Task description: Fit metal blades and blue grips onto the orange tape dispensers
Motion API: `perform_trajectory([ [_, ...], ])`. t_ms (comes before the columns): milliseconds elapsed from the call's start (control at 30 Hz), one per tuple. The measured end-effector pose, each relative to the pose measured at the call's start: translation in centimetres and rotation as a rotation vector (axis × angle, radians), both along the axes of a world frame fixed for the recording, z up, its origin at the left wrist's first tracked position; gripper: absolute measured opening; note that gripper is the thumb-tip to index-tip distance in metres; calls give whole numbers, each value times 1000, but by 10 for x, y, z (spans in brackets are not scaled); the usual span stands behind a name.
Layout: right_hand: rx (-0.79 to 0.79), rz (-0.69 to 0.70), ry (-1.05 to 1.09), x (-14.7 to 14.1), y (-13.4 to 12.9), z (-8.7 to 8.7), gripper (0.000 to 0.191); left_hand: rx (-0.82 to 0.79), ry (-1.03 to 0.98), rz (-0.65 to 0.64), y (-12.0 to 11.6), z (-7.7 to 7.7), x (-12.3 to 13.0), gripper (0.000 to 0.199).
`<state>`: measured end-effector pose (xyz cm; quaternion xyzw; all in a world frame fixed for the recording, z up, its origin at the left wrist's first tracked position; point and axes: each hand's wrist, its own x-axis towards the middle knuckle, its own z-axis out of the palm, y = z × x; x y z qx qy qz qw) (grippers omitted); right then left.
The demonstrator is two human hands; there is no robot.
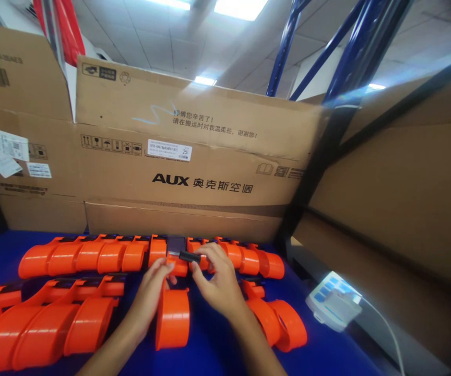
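Observation:
Near the middle of the blue surface, my left hand (pixel 155 282) is closed round the upper part of an orange plastic piece (pixel 174 318), whose wide curved band hangs below the fingers. My right hand (pixel 218 279), just to the right, pinches a short black cylinder (pixel 189 256) between thumb and fingers. The cylinder's left end meets or lies very close to the top of the orange piece; exact contact is too small to tell. Behind the hands is a dark rectangular item (pixel 176 244), partly hidden.
Rows of similar orange pieces (pixel 39 260) line the blue surface (pixel 205 347) on both sides. AUX cardboard (pixel 210 162) stands behind. At the right are a white power adapter (pixel 337 308) with a cable and a dark rack post (pixel 307 183).

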<state>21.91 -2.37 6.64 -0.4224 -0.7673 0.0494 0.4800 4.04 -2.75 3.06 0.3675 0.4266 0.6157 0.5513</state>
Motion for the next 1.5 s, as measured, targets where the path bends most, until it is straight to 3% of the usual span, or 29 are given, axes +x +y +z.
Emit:
perform_trajectory([
  [267,-55,70,-162,5,-3,3,6,102,204,-177,-6,-4,3,25],
  [1033,-93,133,-217,5,-7,5,12,68,184,-200,-8,-5,5,23],
  [1500,-88,84,-225,5,-9,9,16,94,172,-229,-15,-2,7,25],
])
